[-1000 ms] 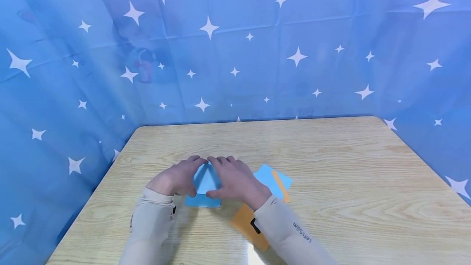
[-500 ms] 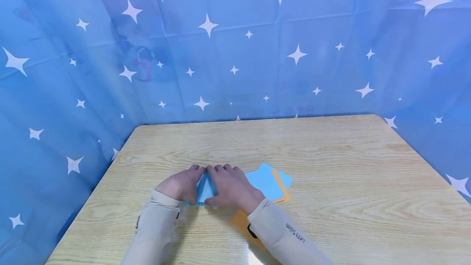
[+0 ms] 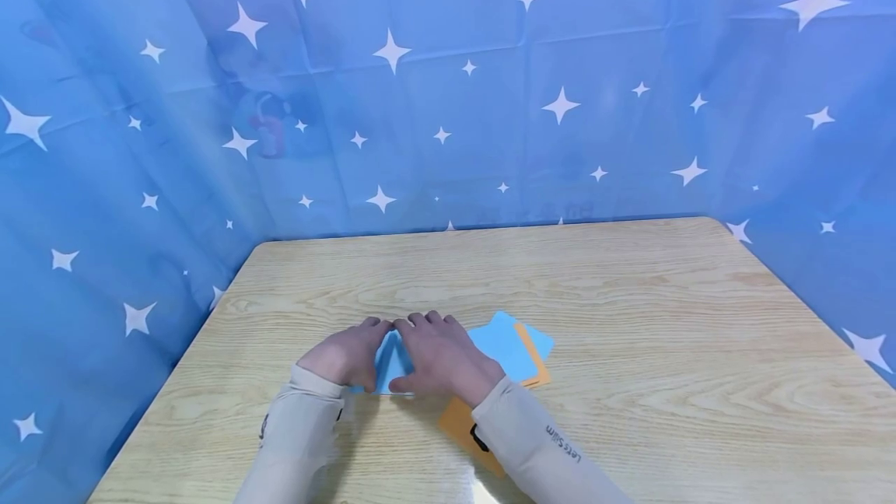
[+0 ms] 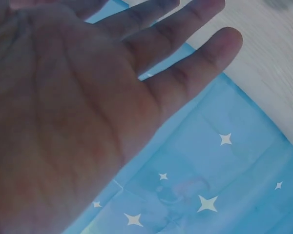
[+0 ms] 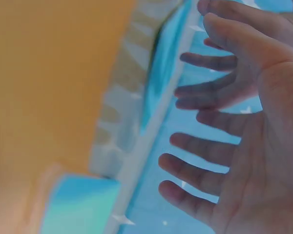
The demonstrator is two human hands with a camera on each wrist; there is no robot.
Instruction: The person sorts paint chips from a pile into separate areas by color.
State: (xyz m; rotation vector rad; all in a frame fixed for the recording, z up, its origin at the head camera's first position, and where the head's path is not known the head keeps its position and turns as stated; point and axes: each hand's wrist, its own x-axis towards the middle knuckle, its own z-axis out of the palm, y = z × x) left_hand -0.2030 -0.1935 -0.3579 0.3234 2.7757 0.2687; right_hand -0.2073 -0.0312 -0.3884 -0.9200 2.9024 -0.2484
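Observation:
Both hands are close together over a light blue sheet (image 3: 394, 364) on the table. My left hand (image 3: 344, 356) is at its left side, and my right hand (image 3: 437, 360) covers its right side. The index fingertips nearly meet at the far end, with the thumbs toward the near edge. In the left wrist view the left hand (image 4: 88, 97) shows nearly straight fingers and nothing gripped. The right wrist view shows the right hand (image 5: 254, 161) with extended fingers, facing the left hand (image 5: 234, 80). Whether fingertips touch the sheet is hidden.
To the right lie overlapping light blue sheets (image 3: 500, 348) with an orange strip-like edge (image 3: 532, 352). An orange sheet (image 3: 465, 430) lies partly under the right forearm. The wooden table (image 3: 665, 348) stands before a blue star-patterned curtain (image 3: 448, 99).
Both hands have come down and slightly nearer with the light blue sheet, over the darker blue piece beneath. They hardly move in the last half second.

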